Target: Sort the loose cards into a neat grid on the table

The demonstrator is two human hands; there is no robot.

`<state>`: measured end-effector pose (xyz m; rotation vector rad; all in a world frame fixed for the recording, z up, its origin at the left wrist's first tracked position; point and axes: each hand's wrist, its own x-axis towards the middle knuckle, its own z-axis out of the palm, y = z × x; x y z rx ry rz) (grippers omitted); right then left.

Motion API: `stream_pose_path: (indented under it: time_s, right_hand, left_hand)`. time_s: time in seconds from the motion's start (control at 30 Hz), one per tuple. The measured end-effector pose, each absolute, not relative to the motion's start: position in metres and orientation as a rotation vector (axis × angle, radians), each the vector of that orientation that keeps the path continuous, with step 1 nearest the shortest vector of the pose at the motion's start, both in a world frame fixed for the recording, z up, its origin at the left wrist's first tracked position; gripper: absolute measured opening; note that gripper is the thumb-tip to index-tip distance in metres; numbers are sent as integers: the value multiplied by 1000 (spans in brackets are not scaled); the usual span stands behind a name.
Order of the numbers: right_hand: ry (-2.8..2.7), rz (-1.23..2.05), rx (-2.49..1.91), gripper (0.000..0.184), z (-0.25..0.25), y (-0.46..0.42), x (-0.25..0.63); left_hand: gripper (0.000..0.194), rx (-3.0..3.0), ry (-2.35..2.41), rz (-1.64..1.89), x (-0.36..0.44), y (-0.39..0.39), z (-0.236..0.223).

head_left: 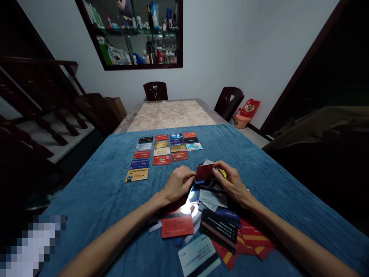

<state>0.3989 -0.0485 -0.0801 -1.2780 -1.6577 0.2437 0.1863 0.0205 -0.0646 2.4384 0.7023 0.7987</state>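
Observation:
Between my two hands is a dark red card, raised above a loose heap of plastic cards. My left hand pinches its left edge. The fingers of my right hand close on its right side, with a whitish card edge and a bit of yellow showing behind. Below lie a white striped card, an orange-red card, a black card and a pale green card, overlapping several others. Farther off, cards stand in columns, among them a yellow card and a blue card.
A blue cloth covers the near part of the table; a patterned tabletop shows beyond. Dark chairs stand around it. A glass-shelved cabinet is set in the wall. At the right, a red bag rests on an orange tub.

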Motion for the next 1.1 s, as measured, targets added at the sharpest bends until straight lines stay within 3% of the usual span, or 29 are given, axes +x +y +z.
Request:
stream_pose_path:
  time_s: [0.3,0.67,1.1]
  right_hand:
    - [-1954,-112,-1225,17,-64,-30,390]
    - [-2221,-387,-1163,20,-66,5,376]
    - [-2208,-330,-1134,18,-87,35,391]
  left_hand:
    - [32,2287,767,1066,178,27,-50]
    - [17,2333,837,1064,177,36,-60]
    - [17,2324,1065,1046,164,69,-81]
